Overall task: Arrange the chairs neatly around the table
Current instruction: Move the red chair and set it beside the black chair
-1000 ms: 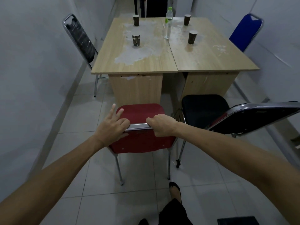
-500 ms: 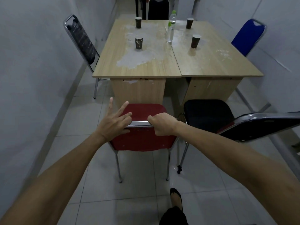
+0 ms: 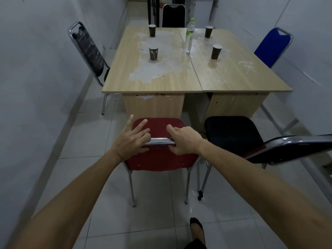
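Observation:
A red chair (image 3: 158, 159) stands on the tiles facing the near end of the wooden table (image 3: 161, 83), its seat just short of the table's panel. My left hand (image 3: 131, 141) rests on the left of the chair's chrome top rail (image 3: 159, 141) with fingers spread. On the right of the same rail lies my right hand (image 3: 183, 139), its fingers stretched forward and thumb below the rail. A black chair (image 3: 231, 132) stands right of the red one, its back (image 3: 296, 150) turned out to the right.
A black chair (image 3: 88, 49) stands at the table's left side by the wall, a blue chair (image 3: 271, 45) at its right side, and another black chair (image 3: 173, 17) at the far end. Several paper cups (image 3: 153, 53) and a water bottle (image 3: 189, 35) stand on the table. My foot (image 3: 196, 229) is behind the red chair.
The red chair has moved slightly toward the table. My right hand has gone from a closed grip on the rail to stretched fingers, and my left hand's fingers have spread wider.

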